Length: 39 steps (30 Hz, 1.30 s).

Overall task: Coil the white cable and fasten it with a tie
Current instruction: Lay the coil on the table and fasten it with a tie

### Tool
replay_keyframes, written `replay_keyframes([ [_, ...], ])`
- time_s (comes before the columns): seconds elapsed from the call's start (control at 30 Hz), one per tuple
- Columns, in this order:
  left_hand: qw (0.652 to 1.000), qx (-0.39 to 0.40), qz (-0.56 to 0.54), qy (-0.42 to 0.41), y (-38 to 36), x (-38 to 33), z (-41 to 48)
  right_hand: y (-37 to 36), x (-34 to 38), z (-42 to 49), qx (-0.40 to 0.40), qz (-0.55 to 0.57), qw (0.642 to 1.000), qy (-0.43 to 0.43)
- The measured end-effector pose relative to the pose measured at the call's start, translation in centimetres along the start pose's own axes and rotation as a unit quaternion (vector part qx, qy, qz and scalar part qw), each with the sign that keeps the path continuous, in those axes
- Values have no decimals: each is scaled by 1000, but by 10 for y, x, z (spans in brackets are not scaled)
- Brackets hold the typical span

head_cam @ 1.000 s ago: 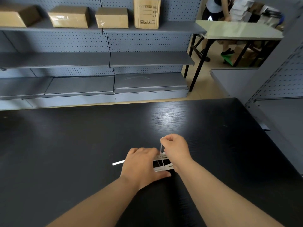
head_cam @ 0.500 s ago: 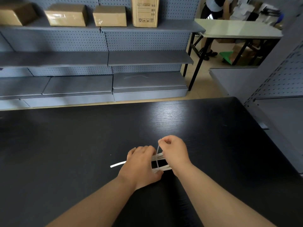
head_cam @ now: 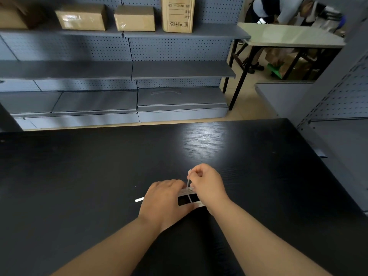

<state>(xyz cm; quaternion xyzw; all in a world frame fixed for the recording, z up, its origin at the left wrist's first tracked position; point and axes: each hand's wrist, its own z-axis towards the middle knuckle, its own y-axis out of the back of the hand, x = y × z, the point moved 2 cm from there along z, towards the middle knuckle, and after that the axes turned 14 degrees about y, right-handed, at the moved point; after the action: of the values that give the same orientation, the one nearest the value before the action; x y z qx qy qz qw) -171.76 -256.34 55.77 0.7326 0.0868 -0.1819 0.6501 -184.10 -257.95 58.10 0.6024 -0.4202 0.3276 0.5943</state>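
Note:
The white cable (head_cam: 187,191) lies coiled into a flat bundle on the black table (head_cam: 79,176), mostly covered by my hands. One cable end (head_cam: 139,199) pokes out to the left. My left hand (head_cam: 165,204) lies over the bundle's left part and holds it down, thumb along the near side. My right hand (head_cam: 208,185) pinches the thin white tie (head_cam: 188,179), which runs up from the bundle's middle and crosses the strands. The right part of the coil is hidden under my right hand.
Grey pegboard shelving (head_cam: 179,68) stands beyond the table's far edge, with several cardboard boxes (head_cam: 135,17) on top. A folding table (head_cam: 288,34) and a person (head_cam: 278,8) are at the back right. More grey shelving (head_cam: 342,108) flanks the right side.
My right hand has kept its pinch on the tie and shifted slightly. My left hand stays on the bundle. The camera view has drifted a little.

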Motion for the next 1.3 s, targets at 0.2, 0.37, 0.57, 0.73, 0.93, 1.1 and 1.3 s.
replay_keyframes([
  [0.2, 999, 0, -41, -4, -8, 6, -7, -1, 1, -1, 1, 45, 999, -12],
  [0.37, 999, 6, -48, -14, -10, 7, -8, 8, 27, 3, -32, 89, 995, 27],
  [0.57, 998, 7, -64, -2, -11, 8, -8, 31, 47, 14, -35, -32, 997, 66],
  [0.73, 998, 4, -61, -14, -14, 10, -7, 9, 22, 3, 146, -213, 966, 18],
  [0.93, 998, 4, -52, -22, -20, 13, -5, -1, 25, 8, 178, -217, 960, 23],
  [1.1, 998, -25, -44, -45, -18, 12, -5, 3, 18, 5, 82, -136, 986, 41],
  [1.3, 996, -58, -15, -65, -14, 12, -5, 10, 24, 11, 17, -52, 997, 50],
])
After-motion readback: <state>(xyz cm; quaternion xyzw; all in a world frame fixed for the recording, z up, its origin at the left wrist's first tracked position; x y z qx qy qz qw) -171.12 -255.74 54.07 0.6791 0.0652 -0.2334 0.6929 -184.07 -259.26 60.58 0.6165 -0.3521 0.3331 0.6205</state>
